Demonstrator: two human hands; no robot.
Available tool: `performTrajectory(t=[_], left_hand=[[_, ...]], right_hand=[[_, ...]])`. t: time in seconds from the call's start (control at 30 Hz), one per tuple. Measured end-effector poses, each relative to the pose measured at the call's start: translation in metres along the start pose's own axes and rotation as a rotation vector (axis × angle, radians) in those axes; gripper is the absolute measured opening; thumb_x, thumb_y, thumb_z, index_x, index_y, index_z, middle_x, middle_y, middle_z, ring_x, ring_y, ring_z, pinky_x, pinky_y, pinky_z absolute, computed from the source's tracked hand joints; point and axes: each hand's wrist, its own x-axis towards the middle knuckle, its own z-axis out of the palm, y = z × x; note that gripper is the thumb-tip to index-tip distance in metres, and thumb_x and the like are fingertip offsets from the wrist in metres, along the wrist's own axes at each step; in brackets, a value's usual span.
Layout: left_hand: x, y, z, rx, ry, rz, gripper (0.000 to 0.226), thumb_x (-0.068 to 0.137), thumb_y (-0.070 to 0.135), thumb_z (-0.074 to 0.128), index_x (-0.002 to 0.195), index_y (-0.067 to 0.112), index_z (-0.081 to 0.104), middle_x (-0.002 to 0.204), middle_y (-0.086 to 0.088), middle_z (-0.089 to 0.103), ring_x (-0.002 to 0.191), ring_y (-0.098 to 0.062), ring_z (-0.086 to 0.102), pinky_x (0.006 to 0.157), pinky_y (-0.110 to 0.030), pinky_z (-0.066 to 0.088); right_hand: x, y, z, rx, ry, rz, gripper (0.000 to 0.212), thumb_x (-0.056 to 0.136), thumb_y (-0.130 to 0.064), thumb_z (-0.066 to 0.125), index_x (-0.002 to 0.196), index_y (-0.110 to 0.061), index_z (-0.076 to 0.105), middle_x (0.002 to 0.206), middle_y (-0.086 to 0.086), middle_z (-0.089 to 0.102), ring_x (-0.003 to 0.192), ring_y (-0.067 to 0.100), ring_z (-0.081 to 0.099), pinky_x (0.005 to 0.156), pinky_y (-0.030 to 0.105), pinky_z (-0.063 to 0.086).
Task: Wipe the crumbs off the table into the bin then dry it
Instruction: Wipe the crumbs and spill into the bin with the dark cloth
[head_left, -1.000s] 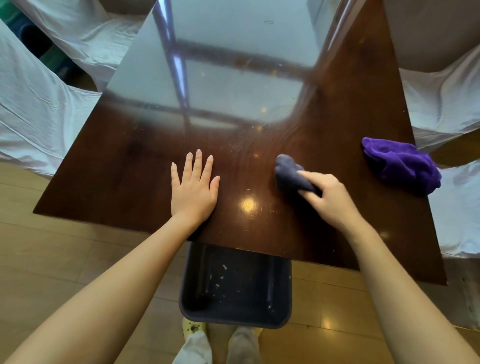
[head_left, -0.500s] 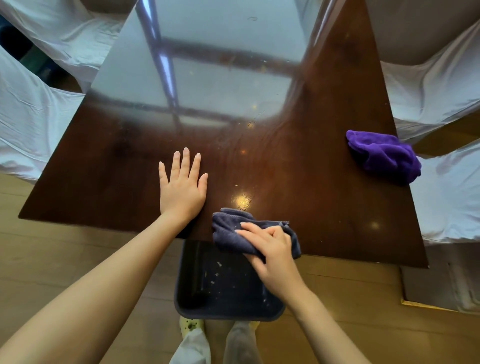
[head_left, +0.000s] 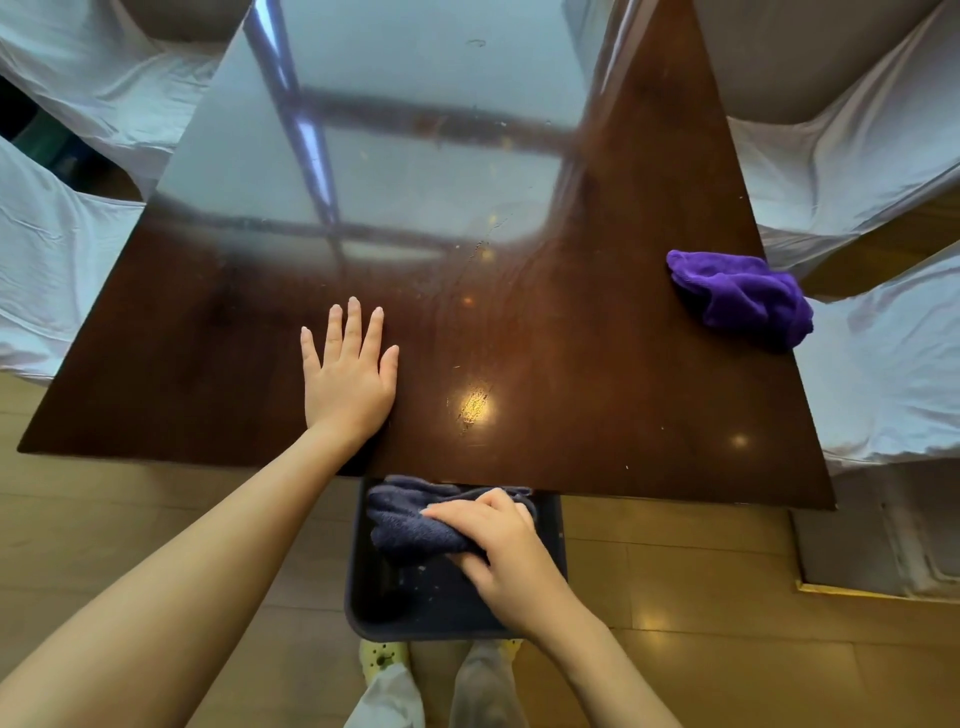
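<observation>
Gripping the dark cloth (head_left: 410, 525) just past the table (head_left: 597, 364) edge over the bin (head_left: 415, 608), the right hand (head_left: 498, 551) is closed on it while the left hand (head_left: 348, 374) lies flat, fingers spread, holding nothing.

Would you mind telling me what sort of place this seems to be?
Probably a dining room, at home or in a restaurant: a glossy dark wooden table with white cloth-covered chairs around it, on a wooden floor. The window is seen only as a reflection in the tabletop.
</observation>
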Motion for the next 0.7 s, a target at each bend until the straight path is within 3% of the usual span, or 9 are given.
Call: performTrajectory(t=[0.13,0.3,0.4,0.47,0.53,0.6,0.7], left_hand=[[0.001,0.000,-0.002,-0.004,-0.029,0.002,0.055,0.096,0.043,0.019,0.146,0.024,0.011,0.159,-0.005,0.006,0.146,-0.022,0.000,0.116,-0.051,-0.003],[-0.001,0.007,-0.020,-0.171,-0.020,0.030,0.056,0.097,0.039,0.032,0.146,0.019,0.014,0.158,-0.009,0.009,0.146,-0.024,0.000,0.116,-0.048,-0.006],[-0.008,0.035,-0.051,-0.597,-0.114,0.194,0.045,0.095,0.034,0.043,0.137,0.017,0.041,0.148,-0.006,0.039,0.142,-0.026,0.023,0.115,-0.036,0.009],[-0.015,0.061,-0.077,-0.794,-0.318,0.349,0.039,0.089,0.047,0.047,0.121,0.028,0.058,0.128,0.008,0.060,0.128,-0.009,0.045,0.109,-0.023,0.029],[-0.020,0.087,-0.099,-0.698,-0.407,0.550,0.037,0.080,0.053,0.056,0.111,0.033,0.063,0.107,0.018,0.067,0.102,0.009,0.057,0.089,-0.012,0.043],[-0.016,0.108,-0.114,-0.549,-0.366,0.669,0.036,0.076,0.041,0.068,0.110,0.030,0.063,0.099,0.014,0.068,0.091,0.002,0.060,0.078,-0.019,0.046],[-0.006,0.137,-0.128,-0.465,-0.289,0.664,0.029,0.077,0.025,0.069,0.106,0.022,0.065,0.098,0.002,0.072,0.089,-0.017,0.063,0.076,-0.034,0.048]], right_hand=[[-0.005,0.004,-0.010,0.144,-0.020,0.063,0.037,0.088,-0.018,0.055,0.121,-0.035,0.054,0.118,-0.011,0.063,0.106,0.007,0.048,0.095,0.026,0.039],[0.002,0.007,-0.053,0.263,0.174,0.070,0.030,0.082,-0.015,0.064,0.110,-0.028,0.062,0.108,-0.010,0.066,0.102,-0.001,0.057,0.090,0.015,0.045],[0.015,0.007,-0.085,0.227,0.239,0.053,0.025,0.079,-0.015,0.068,0.102,-0.026,0.064,0.098,-0.008,0.066,0.092,0.000,0.059,0.081,0.010,0.046],[0.026,0.007,-0.105,0.178,0.279,0.042,0.023,0.077,-0.013,0.069,0.099,-0.021,0.066,0.095,-0.005,0.067,0.086,0.003,0.059,0.077,0.007,0.044],[0.035,0.006,-0.126,0.135,0.320,0.049,0.023,0.077,-0.012,0.070,0.098,-0.018,0.067,0.095,-0.002,0.067,0.086,0.008,0.060,0.076,0.010,0.044],[0.038,0.006,-0.147,0.132,0.356,0.060,0.021,0.077,-0.011,0.070,0.096,-0.017,0.067,0.094,-0.001,0.068,0.086,0.012,0.062,0.076,0.014,0.046],[0.032,0.008,-0.178,0.135,0.374,0.059,0.018,0.078,-0.013,0.070,0.094,-0.021,0.066,0.092,-0.002,0.069,0.085,0.013,0.064,0.075,0.020,0.050]])
